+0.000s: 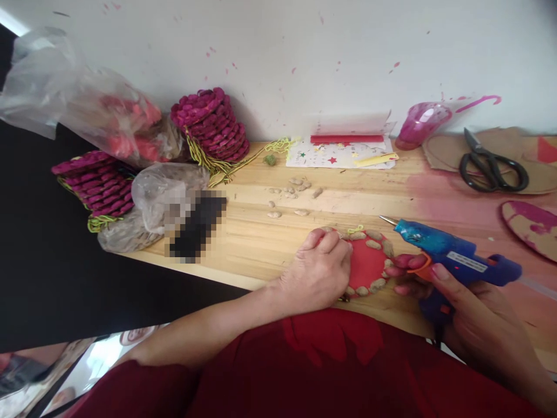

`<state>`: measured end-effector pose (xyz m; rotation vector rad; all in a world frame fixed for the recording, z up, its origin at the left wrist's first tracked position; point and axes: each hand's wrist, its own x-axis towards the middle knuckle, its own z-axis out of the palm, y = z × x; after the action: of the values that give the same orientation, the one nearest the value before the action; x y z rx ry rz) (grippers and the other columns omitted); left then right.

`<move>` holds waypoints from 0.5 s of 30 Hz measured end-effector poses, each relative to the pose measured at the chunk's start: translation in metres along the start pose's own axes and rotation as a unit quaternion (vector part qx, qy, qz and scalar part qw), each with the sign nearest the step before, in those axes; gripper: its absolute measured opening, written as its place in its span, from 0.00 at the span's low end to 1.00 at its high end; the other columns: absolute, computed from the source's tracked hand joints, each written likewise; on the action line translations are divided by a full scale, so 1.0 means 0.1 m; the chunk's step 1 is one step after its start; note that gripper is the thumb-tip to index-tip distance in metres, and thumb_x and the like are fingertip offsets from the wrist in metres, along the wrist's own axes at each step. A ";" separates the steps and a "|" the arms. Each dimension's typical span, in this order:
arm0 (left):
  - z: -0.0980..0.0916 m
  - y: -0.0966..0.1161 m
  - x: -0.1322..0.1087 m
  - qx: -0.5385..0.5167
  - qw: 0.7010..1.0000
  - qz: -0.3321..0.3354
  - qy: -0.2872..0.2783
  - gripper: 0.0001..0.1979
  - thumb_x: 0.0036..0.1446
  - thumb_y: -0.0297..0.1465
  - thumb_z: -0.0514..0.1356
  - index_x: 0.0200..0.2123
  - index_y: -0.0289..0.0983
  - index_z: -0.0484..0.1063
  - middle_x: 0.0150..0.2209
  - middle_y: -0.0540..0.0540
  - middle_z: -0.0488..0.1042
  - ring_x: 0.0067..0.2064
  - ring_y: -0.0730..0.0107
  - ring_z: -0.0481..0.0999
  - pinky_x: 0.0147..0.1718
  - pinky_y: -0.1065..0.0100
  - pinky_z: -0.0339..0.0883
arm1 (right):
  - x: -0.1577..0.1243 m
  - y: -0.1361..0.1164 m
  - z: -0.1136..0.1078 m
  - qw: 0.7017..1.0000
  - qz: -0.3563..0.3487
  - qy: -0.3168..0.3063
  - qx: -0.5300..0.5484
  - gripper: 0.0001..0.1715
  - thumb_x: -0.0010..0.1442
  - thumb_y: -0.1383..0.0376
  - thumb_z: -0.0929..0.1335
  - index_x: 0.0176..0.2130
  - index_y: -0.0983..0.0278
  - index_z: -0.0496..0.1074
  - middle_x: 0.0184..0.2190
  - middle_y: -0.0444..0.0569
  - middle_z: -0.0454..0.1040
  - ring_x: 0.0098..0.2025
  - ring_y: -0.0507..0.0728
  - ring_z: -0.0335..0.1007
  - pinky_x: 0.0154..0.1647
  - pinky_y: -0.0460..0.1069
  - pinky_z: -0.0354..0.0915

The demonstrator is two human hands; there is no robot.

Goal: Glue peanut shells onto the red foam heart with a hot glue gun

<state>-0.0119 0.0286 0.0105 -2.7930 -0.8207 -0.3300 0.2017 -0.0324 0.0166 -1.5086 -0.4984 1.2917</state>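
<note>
My right hand [483,319] is wrapped round a blue hot glue gun [465,249], with fingers at its orange trigger. The metal nozzle points up and left, above the table. A flat red round piece [368,261] lies in front of me, edged with peanuts in their shells [378,285]. My left hand [319,270] is closed over the left rim of the round piece, its fingers curled down. Whatever sits under those fingertips is hidden. Beyond the round piece, several loose peanuts [301,212] are scattered on the wood.
Scissors [491,168] rest on brown cardboard at the right, near a pink-stained cup [422,122]. A sheet with stars [317,157] lies by the wall. Purple woven baskets [217,128] and plastic bags [156,188] crowd the left, beside a blurred black object [198,229].
</note>
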 end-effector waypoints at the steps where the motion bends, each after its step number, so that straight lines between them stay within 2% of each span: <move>1: 0.00 0.00 0.00 0.001 1.000 -0.001 0.002 0.11 0.67 0.26 0.55 0.45 0.30 0.78 0.41 0.42 0.75 0.49 0.56 0.71 0.53 0.58 0.59 | 0.00 0.00 0.00 1.000 0.000 0.002 -0.002 0.23 0.33 0.50 0.83 0.28 0.59 0.84 0.31 0.49 0.84 0.27 0.56 0.80 0.30 0.42 0.77; 6: 0.00 0.00 0.01 0.000 1.000 -0.002 0.001 0.11 0.67 0.26 0.55 0.44 0.31 0.78 0.41 0.42 0.75 0.49 0.57 0.72 0.53 0.58 0.59 | 0.01 0.01 -0.04 0.999 0.001 0.012 -0.032 0.26 0.31 0.47 0.83 0.28 0.59 0.84 0.31 0.49 0.84 0.26 0.56 0.80 0.29 0.42 0.78; 11: -0.01 0.00 0.01 0.002 1.000 -0.003 -0.010 0.12 0.68 0.27 0.54 0.44 0.32 0.78 0.43 0.42 0.76 0.50 0.57 0.72 0.53 0.58 0.58 | 0.01 0.05 -0.06 0.999 -0.025 0.004 -0.046 0.23 0.38 0.46 0.81 0.31 0.57 0.84 0.31 0.49 0.84 0.27 0.56 0.81 0.32 0.43 0.78; 15: -0.01 0.00 0.01 -0.002 1.000 -0.005 -0.016 0.12 0.69 0.28 0.54 0.45 0.33 0.78 0.44 0.41 0.76 0.51 0.57 0.71 0.53 0.58 0.58 | 0.00 0.02 0.00 0.999 -0.019 0.010 -0.033 0.24 0.32 0.47 0.82 0.28 0.57 0.84 0.29 0.49 0.83 0.26 0.56 0.80 0.29 0.43 0.78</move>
<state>-0.0114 0.0289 0.0116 -2.8045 -0.8426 -0.2900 0.2017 -0.0329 0.0149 -1.5581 -0.5595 1.2397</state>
